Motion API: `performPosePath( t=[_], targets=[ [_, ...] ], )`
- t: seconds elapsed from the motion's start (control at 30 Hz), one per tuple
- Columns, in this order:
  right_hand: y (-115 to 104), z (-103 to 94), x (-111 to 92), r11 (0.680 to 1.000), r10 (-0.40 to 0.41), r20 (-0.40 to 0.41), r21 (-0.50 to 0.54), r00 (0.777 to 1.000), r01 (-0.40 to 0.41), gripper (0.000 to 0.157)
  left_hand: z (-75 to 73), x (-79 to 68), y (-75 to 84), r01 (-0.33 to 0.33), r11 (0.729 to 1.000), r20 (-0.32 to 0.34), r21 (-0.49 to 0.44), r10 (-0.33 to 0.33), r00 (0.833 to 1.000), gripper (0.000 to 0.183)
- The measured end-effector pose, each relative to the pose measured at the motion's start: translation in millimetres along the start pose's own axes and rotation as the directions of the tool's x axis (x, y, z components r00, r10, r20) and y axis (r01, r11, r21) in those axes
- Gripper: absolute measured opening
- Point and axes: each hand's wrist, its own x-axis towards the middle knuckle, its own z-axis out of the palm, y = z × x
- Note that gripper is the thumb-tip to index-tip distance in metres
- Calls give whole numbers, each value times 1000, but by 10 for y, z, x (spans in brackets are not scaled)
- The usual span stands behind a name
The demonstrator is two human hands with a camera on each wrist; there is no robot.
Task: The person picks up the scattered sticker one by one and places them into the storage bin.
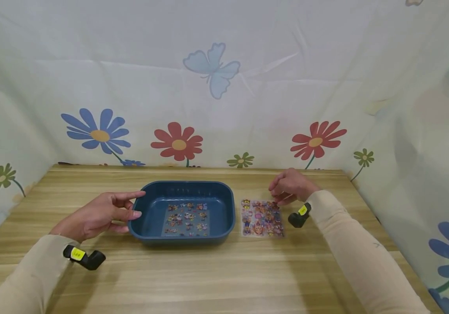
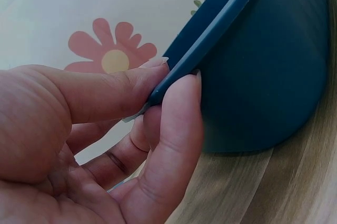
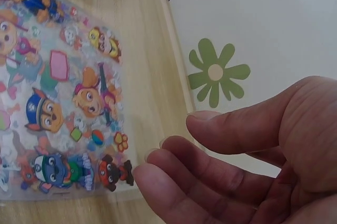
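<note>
A dark blue rectangular tray (image 1: 185, 240) stands on the wooden table. My left hand (image 1: 100, 214) pinches its left rim between thumb and fingers, as the left wrist view shows up close. Inside the tray lies a clear sticker sheet (image 1: 187, 219) with small cartoon figures. To the tray's right, more cartoon-dog stickers on clear sheeting (image 3: 50, 113) lie flat on the table, seemingly layered. Beside their upper right corner is my right hand (image 1: 293, 185), thumb and fingers loosely bent and apart with nothing between them. Its fingertips (image 3: 152, 182) are right at the sheet's edge.
The wooden table (image 1: 193, 279) ends at the back against a pale cloth (image 1: 256, 109) printed with flowers and a butterfly. Similar cloth hangs at both sides. A small black device with a yellow label (image 1: 85, 256) is strapped to each wrist.
</note>
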Motion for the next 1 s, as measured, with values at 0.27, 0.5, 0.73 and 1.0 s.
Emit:
performPosePath(
  t=[0.27, 0.5, 0.73, 1.0],
  targets=[
    [71, 17, 44, 999, 4, -42, -53, 999, -6, 23, 3, -1, 0, 3, 1000, -10, 15, -3, 1000, 85],
    [115, 24, 93, 999, 4, -63, -45, 998, -7, 21, 18, -9, 13, 17, 1000, -18, 15, -17, 1000, 87],
    [121, 24, 94, 994, 2, -77, -108, 997, -10, 21, 14, -9, 11, 0, 1000, -5, 13, 0, 1000, 85],
    [134, 78, 109, 976, -26, -124, -217, 992, -1, 17, 16, -12, -3, -3, 1000, -6, 5, 3, 1000, 85]
  ],
)
